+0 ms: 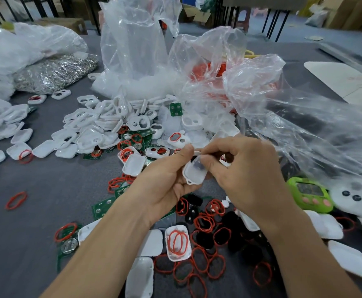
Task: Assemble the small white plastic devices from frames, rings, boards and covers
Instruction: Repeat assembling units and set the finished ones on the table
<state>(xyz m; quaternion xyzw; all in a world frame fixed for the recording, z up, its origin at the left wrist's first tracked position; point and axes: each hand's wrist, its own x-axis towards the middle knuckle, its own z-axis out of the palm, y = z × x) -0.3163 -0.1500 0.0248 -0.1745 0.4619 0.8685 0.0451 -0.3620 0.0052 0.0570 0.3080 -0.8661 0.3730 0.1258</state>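
White plastic cover [194, 172], hollow side up, is clamped btwn both hands just above mid-table; a dark patch shows inside it, too blurred to ID. The right hand [246, 168] has its fingertips [205, 161] curled onto the cover's top edge, thumb and forefinger closed on it. The left hand [167, 175] cradles it from below-left w/ fingers curled under and thumb [186, 150] pressing at the upper rim. Just below the wrists lies a second cover [171, 253] w/ a few red rings in it. Around that, loose red rings [205, 263] are mixed w/ black pcs [204, 238]. Green boards [102, 207] sit left of the left wrist, some under rings. Beyond the hands is a heap of white frames [102, 123], more boards poking out near its front. Behind that are crumpled clear bags [137, 50]; a bag of silvery metal bits [55, 72] sits far left. At right, a lime-green gadget [310, 195] lies beside a white plush toy [360, 201]. All of it is on a grey table [46, 179].
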